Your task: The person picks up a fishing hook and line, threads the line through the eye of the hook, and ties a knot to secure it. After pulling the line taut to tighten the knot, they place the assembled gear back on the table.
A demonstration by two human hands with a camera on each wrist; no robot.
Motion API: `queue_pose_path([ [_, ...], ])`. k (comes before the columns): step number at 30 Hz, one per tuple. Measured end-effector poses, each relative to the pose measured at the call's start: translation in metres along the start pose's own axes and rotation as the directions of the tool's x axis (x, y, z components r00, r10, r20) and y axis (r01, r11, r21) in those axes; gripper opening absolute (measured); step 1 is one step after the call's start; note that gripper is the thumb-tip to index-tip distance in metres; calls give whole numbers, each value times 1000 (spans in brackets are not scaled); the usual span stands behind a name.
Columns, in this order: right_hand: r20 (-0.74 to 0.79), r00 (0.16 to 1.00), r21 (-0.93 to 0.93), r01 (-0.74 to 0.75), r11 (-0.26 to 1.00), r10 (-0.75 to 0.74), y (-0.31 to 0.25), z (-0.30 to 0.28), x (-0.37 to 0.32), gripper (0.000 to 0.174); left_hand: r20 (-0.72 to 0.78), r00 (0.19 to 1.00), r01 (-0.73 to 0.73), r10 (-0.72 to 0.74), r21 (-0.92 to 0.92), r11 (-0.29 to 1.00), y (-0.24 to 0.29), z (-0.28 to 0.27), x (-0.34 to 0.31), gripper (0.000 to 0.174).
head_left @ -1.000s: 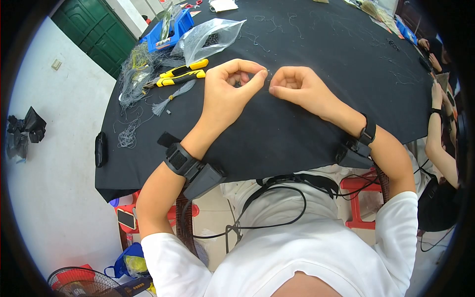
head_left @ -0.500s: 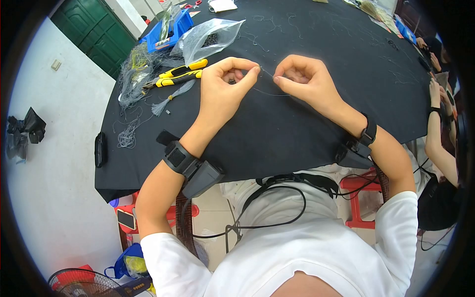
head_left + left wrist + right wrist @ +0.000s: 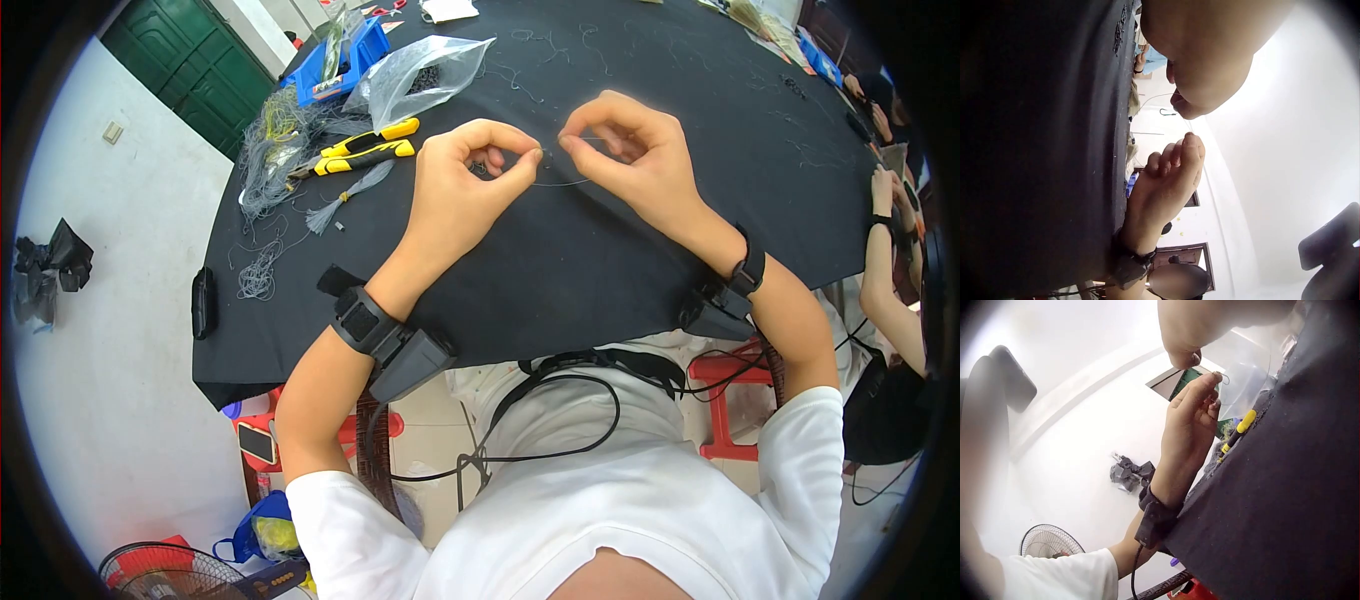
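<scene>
Thumb and index finger of my left hand (image 3: 462, 190) pinch a small dark hook (image 3: 1167, 112), which shows beside the fingertips in the left wrist view. Some small dark items appear under its curled fingers; I cannot tell what they are. A thin clear line (image 3: 565, 184) runs in a slack curve from the left fingertips towards my right hand (image 3: 648, 155). That hand holds the line between thumb and index finger, a short gap to the right of the left fingertips. Both hands are raised over the black cloth (image 3: 560, 270).
Yellow-and-black pliers (image 3: 365, 157), a tied bundle of line (image 3: 345, 200) and tangled grey line (image 3: 265, 150) lie left of my left hand. Behind them are a clear bag (image 3: 425, 75) and a blue bin (image 3: 345, 62). Another person's arms (image 3: 885, 270) are at the right edge.
My right hand has moved up and to the right, its fingertips now a little apart from the left ones. The left hand dipped left, then came back. The slack line between them shows more.
</scene>
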State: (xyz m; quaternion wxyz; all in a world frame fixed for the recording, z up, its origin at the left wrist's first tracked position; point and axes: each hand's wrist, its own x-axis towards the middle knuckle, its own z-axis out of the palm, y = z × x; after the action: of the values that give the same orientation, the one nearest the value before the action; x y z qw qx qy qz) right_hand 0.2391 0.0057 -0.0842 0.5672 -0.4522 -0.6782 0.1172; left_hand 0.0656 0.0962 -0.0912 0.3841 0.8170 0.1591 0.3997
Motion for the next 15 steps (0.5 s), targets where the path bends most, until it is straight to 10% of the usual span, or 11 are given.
queue_pose_path([
  [15,286,861,316,-499,807,421,16,7,-3,13,8,1000,-2,6,-376,926,2,3,1,10],
])
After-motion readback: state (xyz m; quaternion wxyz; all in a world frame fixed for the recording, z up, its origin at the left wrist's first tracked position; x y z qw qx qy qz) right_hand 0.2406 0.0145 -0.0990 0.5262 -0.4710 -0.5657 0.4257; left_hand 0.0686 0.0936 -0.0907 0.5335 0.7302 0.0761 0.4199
